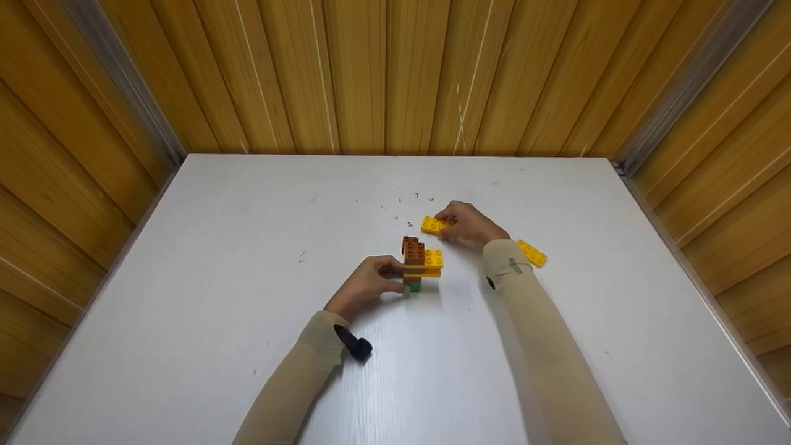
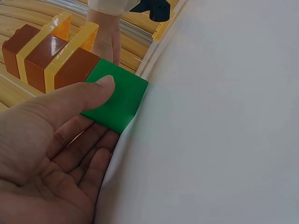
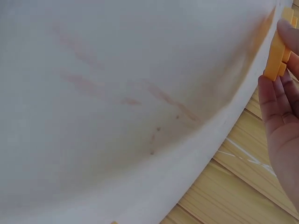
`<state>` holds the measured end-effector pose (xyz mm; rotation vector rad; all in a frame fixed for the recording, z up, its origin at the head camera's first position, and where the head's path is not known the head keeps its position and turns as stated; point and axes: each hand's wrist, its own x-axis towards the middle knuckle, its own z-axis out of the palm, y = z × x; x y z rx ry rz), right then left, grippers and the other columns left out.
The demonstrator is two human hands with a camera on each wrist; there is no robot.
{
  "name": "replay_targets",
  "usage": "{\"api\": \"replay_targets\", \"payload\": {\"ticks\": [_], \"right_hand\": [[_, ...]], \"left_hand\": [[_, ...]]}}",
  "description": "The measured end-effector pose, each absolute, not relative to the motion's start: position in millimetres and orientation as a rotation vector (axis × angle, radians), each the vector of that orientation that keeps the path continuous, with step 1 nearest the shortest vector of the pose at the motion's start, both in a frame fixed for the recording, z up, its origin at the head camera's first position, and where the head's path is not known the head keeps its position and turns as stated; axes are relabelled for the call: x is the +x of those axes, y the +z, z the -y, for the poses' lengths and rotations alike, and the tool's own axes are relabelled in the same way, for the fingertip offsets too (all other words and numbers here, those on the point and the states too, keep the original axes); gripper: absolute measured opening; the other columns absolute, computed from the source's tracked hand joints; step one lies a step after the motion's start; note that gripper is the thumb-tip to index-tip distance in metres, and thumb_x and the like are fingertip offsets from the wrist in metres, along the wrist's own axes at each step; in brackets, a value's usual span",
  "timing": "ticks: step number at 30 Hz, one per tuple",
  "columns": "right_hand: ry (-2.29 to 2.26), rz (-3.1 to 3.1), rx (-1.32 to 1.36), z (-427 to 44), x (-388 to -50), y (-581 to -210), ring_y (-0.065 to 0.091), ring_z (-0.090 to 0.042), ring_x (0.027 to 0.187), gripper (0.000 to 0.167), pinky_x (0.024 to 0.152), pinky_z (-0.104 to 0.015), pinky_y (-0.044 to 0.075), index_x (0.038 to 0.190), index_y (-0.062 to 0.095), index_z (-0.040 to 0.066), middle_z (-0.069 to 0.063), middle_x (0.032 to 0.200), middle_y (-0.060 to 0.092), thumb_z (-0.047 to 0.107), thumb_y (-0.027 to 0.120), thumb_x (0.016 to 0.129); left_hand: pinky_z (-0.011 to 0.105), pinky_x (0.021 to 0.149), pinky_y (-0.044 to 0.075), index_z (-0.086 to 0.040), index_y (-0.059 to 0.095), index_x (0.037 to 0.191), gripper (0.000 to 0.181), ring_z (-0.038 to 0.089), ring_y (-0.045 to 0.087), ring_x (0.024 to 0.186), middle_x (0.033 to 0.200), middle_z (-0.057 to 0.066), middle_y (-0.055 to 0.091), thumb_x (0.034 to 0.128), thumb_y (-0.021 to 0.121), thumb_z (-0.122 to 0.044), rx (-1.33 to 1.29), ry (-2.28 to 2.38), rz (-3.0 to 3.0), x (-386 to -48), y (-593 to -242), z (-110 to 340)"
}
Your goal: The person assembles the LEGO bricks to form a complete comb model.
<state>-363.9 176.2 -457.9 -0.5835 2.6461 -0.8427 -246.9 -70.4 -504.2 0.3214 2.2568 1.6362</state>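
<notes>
A stack of blocks stands upright on the table, with a green block (image 2: 119,95) at its base, brown blocks (image 1: 414,250) above and two yellow plates (image 1: 434,258) sticking out to the right. My left hand (image 1: 369,282) holds the stack low from the left; in the left wrist view the thumb of the hand (image 2: 56,135) lies on the green block. Beyond the stack, my right hand (image 1: 466,224) pinches a yellow brick (image 1: 431,224) at its right end. The right wrist view shows this brick (image 3: 276,51) between thumb and fingers of the hand (image 3: 282,102).
Another yellow brick (image 1: 532,253) lies on the white table (image 1: 247,235), right of my right wrist. Small dark marks dot the tabletop behind the stack. Wood-patterned walls (image 1: 383,74) stand behind the table and at both sides.
</notes>
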Motion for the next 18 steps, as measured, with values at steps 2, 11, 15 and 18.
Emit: {"api": "replay_targets", "payload": {"ticks": [2,11,15,18], "right_hand": [[-0.852,-2.641,-0.6,-176.8,-363.3,-455.2,0.053,-0.026,0.105,0.043,0.095,-0.041,0.046,0.128,0.06,0.002,-0.014,0.115,0.058,0.012,0.07,0.087],[-0.846,-2.66,-0.726,-182.5,-359.2,-441.1,0.055,-0.028,0.104,0.039,0.095,-0.044,0.046,0.123,0.063,-0.001,-0.017,0.114,0.061,0.01,0.07,0.087],[-0.827,-2.677,-0.766,-184.5,-358.2,-434.4,0.055,-0.029,0.103,0.039,0.094,-0.044,0.047,0.122,0.064,0.0,-0.017,0.113,0.062,0.011,0.071,0.085],[-0.838,-2.674,-0.765,-185.4,-357.8,-428.6,0.056,-0.029,0.103,0.04,0.094,-0.043,0.048,0.122,0.065,0.002,-0.016,0.113,0.062,0.013,0.073,0.085]], "left_hand": [[0.037,0.101,0.047,-0.009,0.068,0.104,0.032,0.019,0.064,0.108,0.114,0.007,0.07,0.074,0.079,-0.004,0.321,1.641,-2.251,-246.6,-503.6,70.4],[0.037,0.101,0.046,-0.008,0.068,0.105,0.032,0.019,0.064,0.108,0.114,0.007,0.07,0.0744,0.079,-0.006,0.322,1.633,-2.254,-245.1,-501.2,70.1],[0.036,0.1,0.047,-0.009,0.069,0.105,0.032,0.018,0.064,0.105,0.113,0.007,0.07,0.0743,0.079,-0.006,0.335,1.636,-2.254,-245.8,-502.2,70.4],[0.035,0.098,0.047,-0.009,0.069,0.104,0.031,0.017,0.064,0.103,0.111,0.006,0.07,0.0742,0.079,-0.007,0.341,1.633,-2.264,-246.7,-503.4,70.5]]}}
